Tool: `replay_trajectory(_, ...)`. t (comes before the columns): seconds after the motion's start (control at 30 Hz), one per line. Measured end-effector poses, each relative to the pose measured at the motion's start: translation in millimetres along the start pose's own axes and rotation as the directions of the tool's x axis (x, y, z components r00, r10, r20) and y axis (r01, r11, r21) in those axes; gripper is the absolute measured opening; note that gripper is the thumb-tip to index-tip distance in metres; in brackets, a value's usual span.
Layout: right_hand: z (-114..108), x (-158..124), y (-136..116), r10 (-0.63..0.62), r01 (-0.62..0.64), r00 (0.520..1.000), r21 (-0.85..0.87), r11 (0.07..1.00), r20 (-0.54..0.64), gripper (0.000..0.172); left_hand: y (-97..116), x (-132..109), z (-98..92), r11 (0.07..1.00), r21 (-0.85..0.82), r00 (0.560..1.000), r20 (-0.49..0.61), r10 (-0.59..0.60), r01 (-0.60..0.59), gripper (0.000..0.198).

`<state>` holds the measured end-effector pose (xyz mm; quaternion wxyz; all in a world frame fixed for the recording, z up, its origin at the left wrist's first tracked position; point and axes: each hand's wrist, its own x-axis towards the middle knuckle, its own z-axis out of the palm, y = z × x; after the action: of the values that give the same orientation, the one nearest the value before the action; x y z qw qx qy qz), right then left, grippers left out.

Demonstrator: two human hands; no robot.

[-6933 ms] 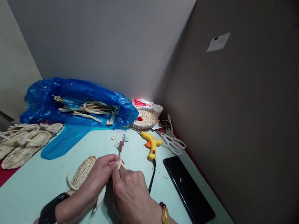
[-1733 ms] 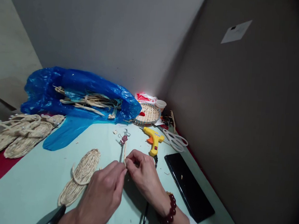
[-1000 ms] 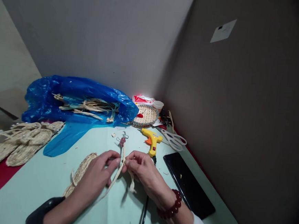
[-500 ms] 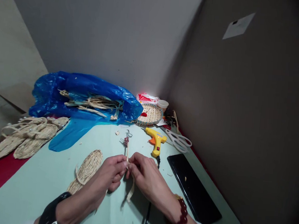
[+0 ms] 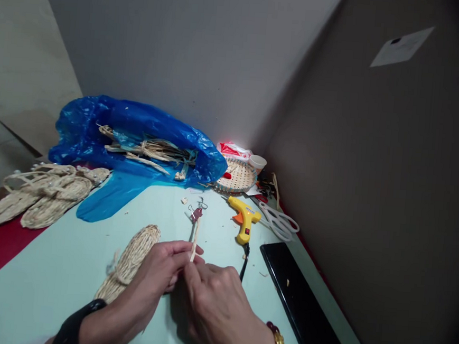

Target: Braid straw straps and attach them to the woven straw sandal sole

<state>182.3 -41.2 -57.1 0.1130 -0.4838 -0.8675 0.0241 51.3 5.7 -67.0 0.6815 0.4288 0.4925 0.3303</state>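
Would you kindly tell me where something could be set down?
A broad bare patch lies between the woven sole and the sandals; a smaller one separates that sole from the binder clip. It is crowded around the glue gun, scissors and basket.

A single camera, worn on the person's head, looked forward and down across the surface [image 5: 66, 273] from its near side. It stood close to the hands — the left hand [image 5: 154, 272] and the right hand [image 5: 219, 303] loomed large in the lower middle, cut off towards the bottom edge. The wide view reached past them to the blue bag [image 5: 142, 115] and the grey wall [image 5: 191, 47] behind it. The dark partition [image 5: 374, 151] filled the right side — its corner with that wall lay right of centre.
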Motion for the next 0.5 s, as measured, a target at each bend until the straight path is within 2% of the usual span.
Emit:
replay_trajectory(0.1,-0.7,1.2,1.6,-0.053,0.053,0.998,-0.011,0.999,0.024,0.018,2.0,-2.3,1.2,0.998,-0.041,0.999,0.022,-0.039,0.04,0.031)
replay_trajectory(0.17,-6.3,1.9,4.1,0.008,-0.008,1.0,0.095,0.995,0.004,0.008,3.7,-2.3,2.1,0.997,-0.054,0.999,0.015,-0.051,0.052,0.032)
replay_trajectory(0.23,-12.8,2.7,8.1,0.176,-0.153,0.98,0.219,0.964,-0.09,0.014,4.8,-1.6,2.5,0.997,-0.062,0.999,0.009,-0.046,0.047,0.03)
replay_trajectory(0.3,-16.2,4.1,13.5,0.373,-0.297,0.908,0.336,0.894,-0.189,0.018,5.3,-1.0,2.4,0.997,-0.07,0.999,0.012,-0.036,0.037,0.031)
replay_trajectory(0.33,-16.0,5.2,16.6,0.438,-0.334,0.878,0.41,0.849,-0.191,0.02,5.5,-0.9,2.2,0.997,-0.074,0.999,0.02,-0.032,0.033,0.033)
replay_trajectory(0.37,-14.6,6.6,19.7,0.471,-0.347,0.869,0.493,0.798,-0.152,0.023,5.6,-0.9,1.9,0.997,-0.077,0.999,0.031,-0.029,0.031,0.035)
replay_trajectory(0.4,-12.3,8.2,22.7,0.468,-0.341,0.88,0.58,0.74,-0.079,0.026,5.7,-0.9,1.7,0.996,-0.08,0.999,0.043,-0.025,0.028,0.037)
replay_trajectory(0.5,-3.9,13.6,29.9,0.378,-0.326,0.917,0.785,0.526,0.128,0.022,5.2,-0.7,1.6,0.996,-0.089,0.997,0.074,-0.001,0.007,0.038)
